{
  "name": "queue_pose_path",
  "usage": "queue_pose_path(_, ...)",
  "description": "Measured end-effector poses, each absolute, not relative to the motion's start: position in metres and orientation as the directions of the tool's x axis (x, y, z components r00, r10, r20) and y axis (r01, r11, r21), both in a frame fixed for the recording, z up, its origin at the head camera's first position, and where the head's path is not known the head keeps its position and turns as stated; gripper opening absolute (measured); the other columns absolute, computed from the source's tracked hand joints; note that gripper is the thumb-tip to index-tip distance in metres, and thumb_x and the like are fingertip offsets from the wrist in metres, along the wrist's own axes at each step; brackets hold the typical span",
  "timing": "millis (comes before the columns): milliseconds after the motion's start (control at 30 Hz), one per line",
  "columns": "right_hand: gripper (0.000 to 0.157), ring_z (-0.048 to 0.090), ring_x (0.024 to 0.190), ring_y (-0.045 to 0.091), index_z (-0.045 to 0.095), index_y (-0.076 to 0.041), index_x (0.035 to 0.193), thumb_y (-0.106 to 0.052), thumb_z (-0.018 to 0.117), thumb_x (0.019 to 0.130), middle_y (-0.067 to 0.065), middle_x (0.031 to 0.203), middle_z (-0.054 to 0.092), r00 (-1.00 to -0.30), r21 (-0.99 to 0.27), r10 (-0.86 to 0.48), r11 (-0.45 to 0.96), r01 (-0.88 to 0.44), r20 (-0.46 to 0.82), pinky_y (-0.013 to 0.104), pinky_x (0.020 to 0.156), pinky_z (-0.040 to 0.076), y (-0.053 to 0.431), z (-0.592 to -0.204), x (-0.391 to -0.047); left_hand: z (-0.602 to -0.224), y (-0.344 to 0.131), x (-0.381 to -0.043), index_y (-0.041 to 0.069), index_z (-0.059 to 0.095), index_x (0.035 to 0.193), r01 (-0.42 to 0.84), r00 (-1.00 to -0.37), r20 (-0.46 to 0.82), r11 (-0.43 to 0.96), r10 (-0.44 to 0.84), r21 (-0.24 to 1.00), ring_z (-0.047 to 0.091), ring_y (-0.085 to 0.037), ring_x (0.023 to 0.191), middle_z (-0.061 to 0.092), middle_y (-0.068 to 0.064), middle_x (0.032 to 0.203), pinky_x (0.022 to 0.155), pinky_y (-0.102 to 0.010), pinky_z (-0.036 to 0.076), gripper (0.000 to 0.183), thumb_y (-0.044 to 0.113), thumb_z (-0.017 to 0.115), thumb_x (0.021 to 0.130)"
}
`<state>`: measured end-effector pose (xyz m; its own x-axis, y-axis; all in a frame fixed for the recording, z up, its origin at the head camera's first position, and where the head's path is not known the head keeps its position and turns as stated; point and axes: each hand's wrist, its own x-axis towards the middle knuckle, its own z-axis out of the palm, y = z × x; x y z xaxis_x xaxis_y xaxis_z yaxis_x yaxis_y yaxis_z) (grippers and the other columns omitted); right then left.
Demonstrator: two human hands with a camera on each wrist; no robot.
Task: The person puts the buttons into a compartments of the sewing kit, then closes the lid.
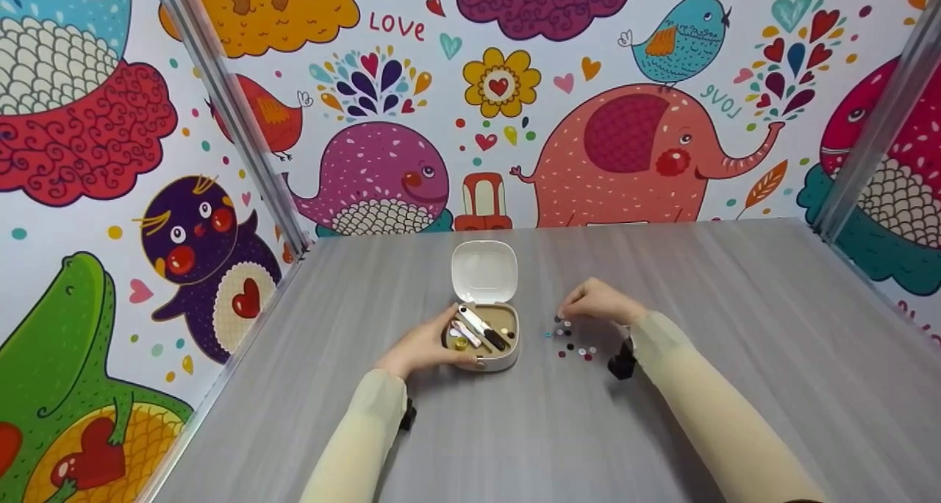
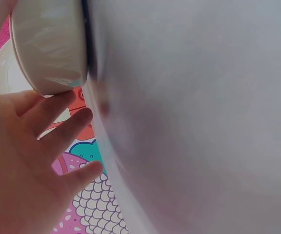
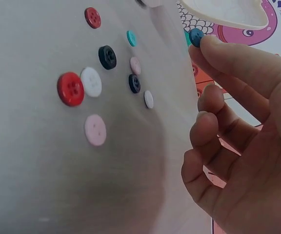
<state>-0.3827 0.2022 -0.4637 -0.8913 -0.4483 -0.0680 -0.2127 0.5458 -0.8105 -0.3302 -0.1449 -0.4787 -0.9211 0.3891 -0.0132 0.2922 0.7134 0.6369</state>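
A white box [image 1: 494, 363] with its lid [image 1: 484, 271] raised stands on the table. My left hand [image 1: 423, 345] grips it from the left, thumb along the front and fingers around the far side; in the left wrist view the hand [image 2: 43, 151] spans the box's wall [image 2: 50, 44]. Inside lie a white-and-black tool [image 1: 481, 326], a smaller white item and a gold-coloured piece [image 1: 461, 343]. To the right, my right hand [image 1: 599, 302] pinches a dark blue button [image 3: 196, 37] between thumb and forefinger, raised off the table, with its other fingers curled.
Several loose buttons lie scattered on the grey table [image 1: 470, 437] below the right hand: red [image 3: 70, 89], white [image 3: 91, 82], pink [image 3: 95, 130], black [image 3: 108, 57] and turquoise [image 3: 131, 38]. Printed wall panels [image 1: 412, 84] stand behind and at both sides.
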Motion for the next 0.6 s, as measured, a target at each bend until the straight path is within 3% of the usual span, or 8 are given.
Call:
queue_pose_path(233, 0.012, 0.046, 0.057, 0.006, 0.078, -0.001, 0.085, -0.01, 0.072, 0.084, -0.004, 0.069, 0.065, -0.882, -0.819, -0.469, 0.522, -0.239, -0.042, 0.021, 0.053, 0.037, 0.196, -0.469, -0.386, -0.479, -0.145, -0.331, 0.014, 0.024, 0.155, 0.276, -0.926, -0.028, 0.723, 0.378, 0.633, 0.039, -0.036, 0.134, 0.037, -0.018, 0.15, 0.109, -0.05, 0.031, 0.115, 0.057, 0.082, 0.065)
queue_pose_path(600, 0.01, 0.044, 0.053, 0.004, 0.078, 0.0, 0.085, -0.008, 0.072, 0.082, 0.009, 0.075, 0.07, -0.89, -0.837, -0.454, 0.503, -0.214, -0.046, 0.019, 0.049, 0.036, 0.19, -0.468, -0.381, -0.478, -0.144, -0.331, 0.011, 0.025, 0.154, 0.304, -0.919, -0.006, 0.72, 0.393, 0.624, 0.043, -0.035, 0.13, 0.042, -0.02, 0.146, 0.106, -0.049, 0.035, 0.113, 0.056, 0.082, 0.067)
